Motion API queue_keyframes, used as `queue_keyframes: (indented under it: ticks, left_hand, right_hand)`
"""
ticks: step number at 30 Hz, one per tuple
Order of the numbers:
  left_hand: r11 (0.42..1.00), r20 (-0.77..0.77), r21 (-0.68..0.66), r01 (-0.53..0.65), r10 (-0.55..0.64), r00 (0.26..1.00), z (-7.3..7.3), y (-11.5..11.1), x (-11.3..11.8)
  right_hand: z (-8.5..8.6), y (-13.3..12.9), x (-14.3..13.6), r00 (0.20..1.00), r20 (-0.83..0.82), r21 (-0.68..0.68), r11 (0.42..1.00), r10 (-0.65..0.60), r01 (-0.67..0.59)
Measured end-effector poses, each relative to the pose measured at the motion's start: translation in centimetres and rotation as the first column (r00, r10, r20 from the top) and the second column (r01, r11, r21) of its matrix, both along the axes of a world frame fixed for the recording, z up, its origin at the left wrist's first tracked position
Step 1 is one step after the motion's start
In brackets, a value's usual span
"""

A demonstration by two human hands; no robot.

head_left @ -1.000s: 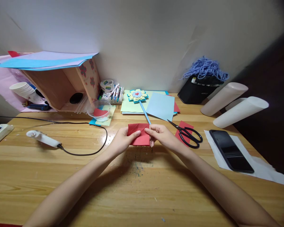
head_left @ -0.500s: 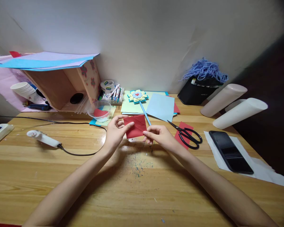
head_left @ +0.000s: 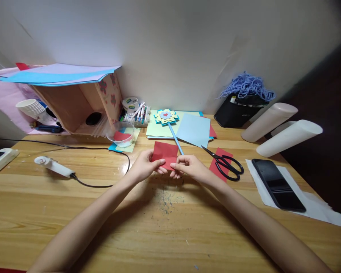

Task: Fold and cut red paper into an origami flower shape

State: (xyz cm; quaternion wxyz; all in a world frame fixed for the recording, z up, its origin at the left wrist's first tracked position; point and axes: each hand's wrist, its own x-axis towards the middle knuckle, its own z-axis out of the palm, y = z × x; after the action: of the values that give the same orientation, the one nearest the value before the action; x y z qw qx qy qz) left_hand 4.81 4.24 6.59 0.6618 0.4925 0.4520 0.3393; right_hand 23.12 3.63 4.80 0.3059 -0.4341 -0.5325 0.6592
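Between my two hands, a small square of red paper (head_left: 165, 151) is held up above the wooden table. My left hand (head_left: 146, 165) pinches its lower left part, thumb in front and fingers behind. At the lower right corner my right hand (head_left: 190, 166) grips it the same way. Both thumbs lie close together near the bottom edge. Just behind the paper rests a paper flower (head_left: 166, 116) in blue and yellow with a red heart, on a blue stem (head_left: 175, 138). Black-handled scissors (head_left: 226, 163) lie right of my right hand on another red paper piece (head_left: 218, 172).
A clear bowl (head_left: 121, 134) with red paper scraps stands left of centre, near markers (head_left: 139, 113). The white glue gun (head_left: 53, 167) trails a black cord. On the right are a phone (head_left: 278, 185) and white tubes (head_left: 290, 138). An open box (head_left: 74, 110) stands at back left.
The red paper has turned over or been shifted in my fingers: the creased face no longer shows. My left hand has moved right and down, nearer the right hand, along the bottom edge.
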Motion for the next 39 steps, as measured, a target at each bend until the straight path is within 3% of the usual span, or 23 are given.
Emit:
queue_keyframes:
  ticks: [2,4,6,8,10,12,17,23,25,28,32,33,34,36,37,38,39]
  left_hand:
    - [0.987,-0.051,-0.044,0.157,-0.16,0.986,0.6,-0.1,-0.5]
    - [0.968,-0.1,-0.059,0.243,-0.248,0.964,1.3,0.0,-1.0]
    - [0.974,-0.139,-0.041,0.224,-0.228,0.964,1.7,0.2,-1.4]
    - [0.993,-0.159,0.014,0.113,-0.11,0.981,1.7,0.6,-1.7]
    - [0.996,-0.158,0.091,-0.018,0.032,0.987,1.2,0.7,-1.6]
    - [0.989,-0.13,0.136,-0.053,0.071,0.989,0.6,0.6,-1.2]
    - [0.985,-0.078,0.163,0.062,-0.05,0.996,-0.2,0.0,-0.2]
    - [0.958,-0.184,0.103,0.269,-0.247,0.951,0.2,-0.2,-0.8]
    - [0.97,-0.195,0.112,0.216,-0.191,0.962,0.2,-0.2,-0.3]
    - [0.988,-0.212,0.153,-0.007,0.04,0.977,-0.1,0.0,1.3]
    - [0.955,-0.118,0.225,-0.195,0.225,0.967,0.0,0.7,3.9]
    - [0.946,-0.095,0.24,-0.219,0.248,0.964,0.1,0.9,4.5]
    - [0.94,-0.076,0.25,-0.234,0.26,0.963,0.3,1.1,5.0]
    - [0.936,-0.045,0.258,-0.241,0.261,0.964,0.5,1.3,5.9]
    - [0.935,-0.032,0.264,-0.237,0.254,0.967,0.6,1.3,6.3]
    - [0.933,-0.023,0.276,-0.23,0.245,0.969,0.6,1.4,6.6]
    - [0.93,-0.018,0.293,-0.224,0.239,0.971,0.7,1.4,7.0]
  right_hand:
    - [-0.2,0.1,0.1,0.999,0.02,0.027,0.999,-0.032,0.031]
    - [-0.2,0.2,0.2,0.998,0.042,0.056,0.998,-0.043,0.041]
    - [-0.1,0.3,0.1,0.999,0.037,0.05,0.999,-0.021,0.019]
    - [0.0,0.2,0.0,0.999,-0.006,0.041,0.999,-0.035,0.036]
    - [0.1,0.1,-0.2,0.993,-0.055,0.051,0.993,-0.1,0.103]
    - [0.2,-0.2,-0.5,0.983,-0.084,0.091,0.981,-0.165,0.172]
    - [0.4,-0.7,-0.7,0.991,-0.024,0.167,0.977,-0.133,0.135]
    - [0.9,-0.6,0.1,0.975,0.066,0.272,0.944,-0.211,0.186]
    - [0.8,-0.6,0.0,0.977,0.077,0.251,0.953,-0.197,0.172]
    - [0.6,-0.7,-0.1,0.975,0.093,0.252,0.952,-0.203,0.174]
    - [0.4,0.1,3.2,0.941,0.175,0.43,0.882,-0.29,0.192]
    - [0.3,0.4,4.9,0.901,0.27,0.484,0.857,-0.339,0.178]
    - [0.2,0.7,6.9,0.811,0.408,0.553,0.82,-0.419,0.146]
    - [-0.5,0.9,10.9,0.525,0.617,0.65,0.756,-0.586,0.079]
    - [-1.0,0.8,12.7,0.383,0.696,0.629,0.773,-0.607,0.081]
    - [-1.5,0.7,14.1,0.297,0.764,0.571,0.815,-0.573,0.103]
    - [-2.1,0.6,15.1,0.29,0.817,0.496,0.864,-0.499,0.09]
